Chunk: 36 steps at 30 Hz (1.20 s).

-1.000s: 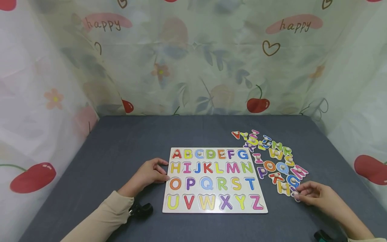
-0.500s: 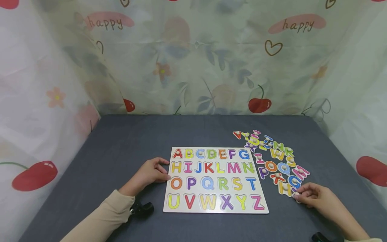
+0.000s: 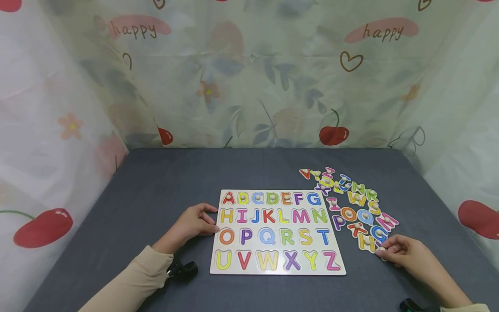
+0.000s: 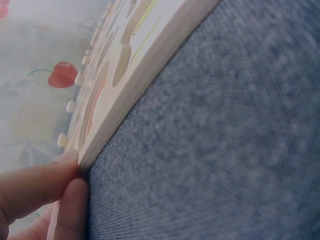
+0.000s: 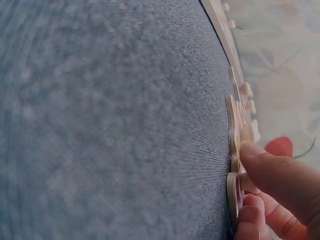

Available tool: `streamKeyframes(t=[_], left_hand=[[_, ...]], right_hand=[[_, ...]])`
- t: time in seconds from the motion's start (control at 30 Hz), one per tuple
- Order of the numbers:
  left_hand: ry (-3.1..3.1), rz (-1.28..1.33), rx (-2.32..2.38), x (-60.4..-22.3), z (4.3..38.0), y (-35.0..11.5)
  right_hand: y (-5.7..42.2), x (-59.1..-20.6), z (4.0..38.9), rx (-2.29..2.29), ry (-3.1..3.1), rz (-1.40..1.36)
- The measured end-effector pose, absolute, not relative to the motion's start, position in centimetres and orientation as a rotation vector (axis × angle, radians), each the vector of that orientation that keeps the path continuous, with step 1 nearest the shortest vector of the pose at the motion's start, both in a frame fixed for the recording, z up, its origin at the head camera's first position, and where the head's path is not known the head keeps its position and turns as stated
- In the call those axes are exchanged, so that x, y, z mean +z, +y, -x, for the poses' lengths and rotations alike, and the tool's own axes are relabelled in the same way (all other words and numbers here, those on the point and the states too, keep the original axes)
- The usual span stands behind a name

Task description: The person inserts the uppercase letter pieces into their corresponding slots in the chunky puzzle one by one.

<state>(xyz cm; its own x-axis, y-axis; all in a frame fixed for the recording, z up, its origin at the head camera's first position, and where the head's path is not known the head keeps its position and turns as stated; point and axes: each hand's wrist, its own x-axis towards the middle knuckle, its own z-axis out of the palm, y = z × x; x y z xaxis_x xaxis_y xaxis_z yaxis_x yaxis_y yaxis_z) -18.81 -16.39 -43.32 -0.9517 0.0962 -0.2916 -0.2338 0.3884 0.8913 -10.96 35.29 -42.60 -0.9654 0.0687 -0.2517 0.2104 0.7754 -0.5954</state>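
A white wooden alphabet board (image 3: 255, 223) lies on the dark cloth in the head view. Knobbed pieces sit in its slots A to E; the other slots show printed letters. My left hand (image 3: 193, 224) holds the board's left edge; in the left wrist view the thumb (image 4: 40, 180) rests on the rim with a finger beside it. At the right my right hand (image 3: 407, 251) pinches a purple letter piece (image 3: 378, 244) by its knob. My fingers hide most of that piece, so its letter cannot be read. In the right wrist view the piece (image 5: 232, 197) stands close to the cloth.
Several loose knobbed letters lie right of the board, among them the yellow H (image 3: 366, 243), blue G (image 3: 379, 234), red K (image 3: 357, 229) and purple P (image 3: 338, 222). The purple X (image 3: 322, 189) touches the board's upper right corner. A patterned curtain (image 3: 249, 86) encloses the table.
Almost nothing has moved. My right hand stays at the purple letter piece and my left at the board's edge; the view shifts slightly.
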Motion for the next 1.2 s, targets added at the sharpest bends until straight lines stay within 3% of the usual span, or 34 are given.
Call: streamKeyframes(t=[0.3,0.6,0.9,1.2], left_hand=[[2.358,0.124,1.581,-43.3,18.8,-16.3],[2.358,0.13,1.571,-43.2,18.8,-16.3],[2.364,0.14,1.562,-43.0,18.7,-16.3],[2.349,0.128,1.576,-43.2,18.8,-16.4]], right_hand=[[35.2,-42.4,10.9,-0.967,2.76,-0.249],[34.9,-39.6,11.5,-0.91,2.862,-0.164],[31.2,-36.2,15.3,-0.952,2.886,0.065],[27.0,-36.0,19.7,-1.054,2.822,0.291]])
